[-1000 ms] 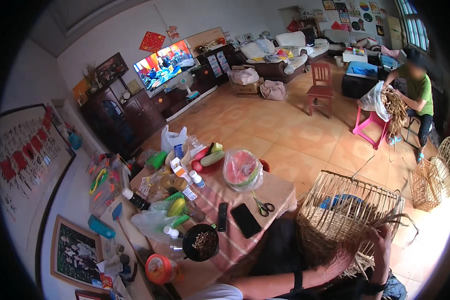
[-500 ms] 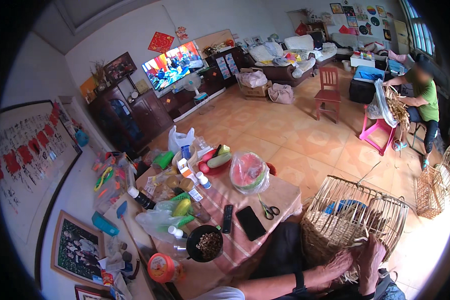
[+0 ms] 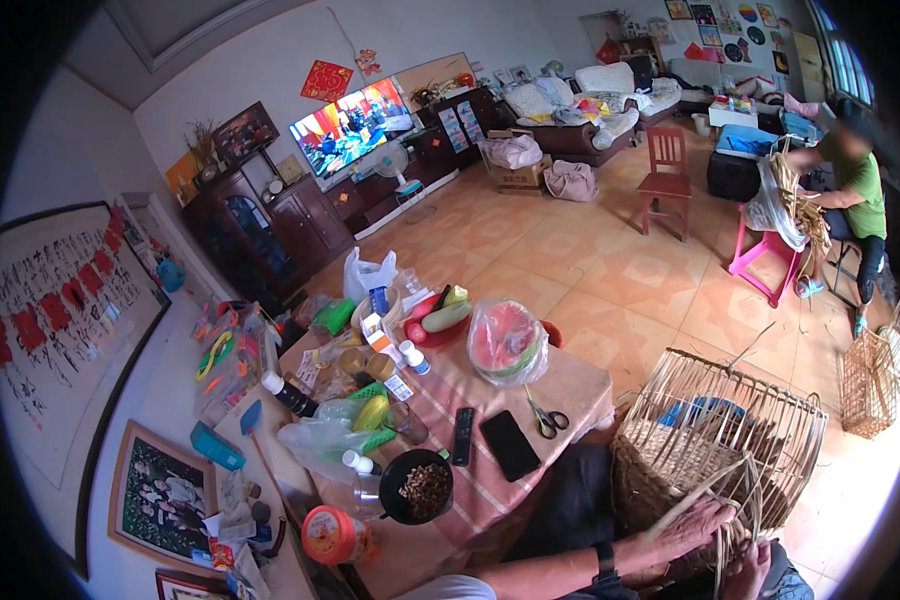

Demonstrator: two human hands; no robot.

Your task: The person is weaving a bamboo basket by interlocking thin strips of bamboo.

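Both my hands are at the near side of the woven basket, which stands just beside the table, to its right. My left hand, wrist banded in black, reaches in across the basket's lower edge with its fingers at a bunch of pale, loose strips – whether they are pinched shut on it, I cannot tell. My right hand sits lower, fingers bent beside the hanging ends; its grip is partly hidden, so I can't tell that either. Thin upright stakes form the basket's open upper part, and something blue shows through them. On the table near me lie scissors, a black phone and a remote. Farther off, a person in a green shirt sits handling dried strands – a pink stool stands in front.
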